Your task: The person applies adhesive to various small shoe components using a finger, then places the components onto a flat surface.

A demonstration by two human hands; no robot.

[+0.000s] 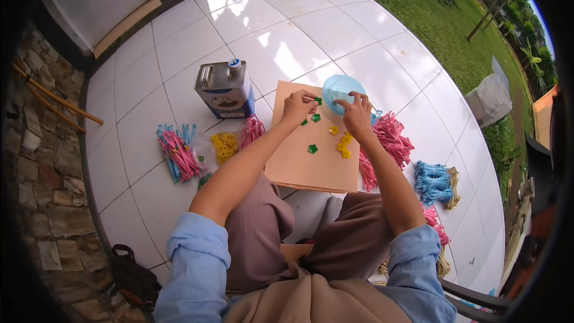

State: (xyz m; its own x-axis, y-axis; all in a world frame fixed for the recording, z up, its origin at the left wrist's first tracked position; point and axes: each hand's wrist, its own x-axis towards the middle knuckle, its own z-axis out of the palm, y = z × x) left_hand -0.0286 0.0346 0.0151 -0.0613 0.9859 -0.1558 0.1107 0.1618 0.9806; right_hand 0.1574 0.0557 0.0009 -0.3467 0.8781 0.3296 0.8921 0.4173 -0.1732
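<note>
My left hand point(299, 106) is closed in a pinch on a small green flower-shaped piece point(317, 101), above the far part of a tan board point(311, 167). At the board's far right corner, my right hand point(357, 112) reaches over the near rim of a light blue bowl point(333, 79), thumb and fingers apart; I make out nothing between them. On the board lie a few more green pieces point(313, 149) and several yellow flower-shaped pieces point(344, 145). The bowl's contents are too small to tell.
A metal can point(224, 93) stands beyond my left forearm. Left of the board are pink and blue strips point(179, 152) and a clear bag of yellow pieces point(223, 145). Pink bundles point(391, 140) and blue bundles point(433, 182) lie right. A stone wall point(66, 203) borders the tiles.
</note>
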